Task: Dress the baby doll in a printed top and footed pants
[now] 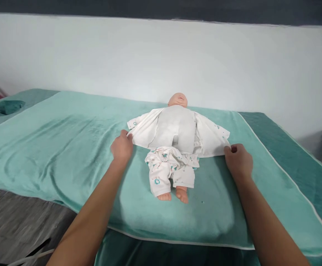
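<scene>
A baby doll (168,125) lies on its back, its head toward the wall and its bare feet toward me. Its white baby shirt (212,138) is spread wide at the front, baring the pale cloth torso. My left hand (123,146) pinches the shirt's left front edge near the printed cuff. Out at the opposite edge, my right hand (239,159) pinches the other front corner, and the fabric stretches between the two. White printed pants (161,171) are bunched low on the doll's legs. The doll's arms are hidden from view.
A teal blanket (67,147) with pale piping covers the bed and is wrinkled on the left. Behind it rises a white wall (150,59). Grey flooring (17,218) shows at lower left, with a cable (33,256) near the bottom edge.
</scene>
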`<state>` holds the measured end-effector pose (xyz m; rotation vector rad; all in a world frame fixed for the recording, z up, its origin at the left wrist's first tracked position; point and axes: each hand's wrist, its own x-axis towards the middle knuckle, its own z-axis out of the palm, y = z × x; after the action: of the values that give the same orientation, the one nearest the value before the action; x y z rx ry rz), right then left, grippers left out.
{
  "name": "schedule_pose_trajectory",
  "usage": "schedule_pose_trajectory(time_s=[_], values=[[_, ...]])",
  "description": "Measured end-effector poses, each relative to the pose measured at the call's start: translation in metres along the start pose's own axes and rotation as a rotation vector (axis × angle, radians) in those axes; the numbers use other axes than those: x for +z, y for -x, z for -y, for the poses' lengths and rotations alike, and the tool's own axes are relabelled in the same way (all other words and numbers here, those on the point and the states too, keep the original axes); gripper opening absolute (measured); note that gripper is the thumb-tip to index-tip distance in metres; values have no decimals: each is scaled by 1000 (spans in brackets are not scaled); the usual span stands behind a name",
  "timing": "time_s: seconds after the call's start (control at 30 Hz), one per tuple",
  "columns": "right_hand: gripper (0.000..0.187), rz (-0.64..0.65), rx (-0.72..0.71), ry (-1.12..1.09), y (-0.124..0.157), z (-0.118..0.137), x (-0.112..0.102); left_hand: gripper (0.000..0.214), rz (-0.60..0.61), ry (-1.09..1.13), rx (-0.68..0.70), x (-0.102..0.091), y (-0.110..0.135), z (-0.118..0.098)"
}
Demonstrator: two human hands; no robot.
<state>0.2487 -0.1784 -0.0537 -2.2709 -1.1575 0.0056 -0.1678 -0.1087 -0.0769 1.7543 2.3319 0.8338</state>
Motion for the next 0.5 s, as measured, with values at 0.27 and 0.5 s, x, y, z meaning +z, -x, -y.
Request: schedule_pose_trajectory(time_s=[0.27,0.5], values=[[38,-125,-617,-267,-10,43,30,23,-158,197,324,27,-41,-36],[47,45,-701,-262,-50,109,78,20,-85,262,127,54,-85,-80]])
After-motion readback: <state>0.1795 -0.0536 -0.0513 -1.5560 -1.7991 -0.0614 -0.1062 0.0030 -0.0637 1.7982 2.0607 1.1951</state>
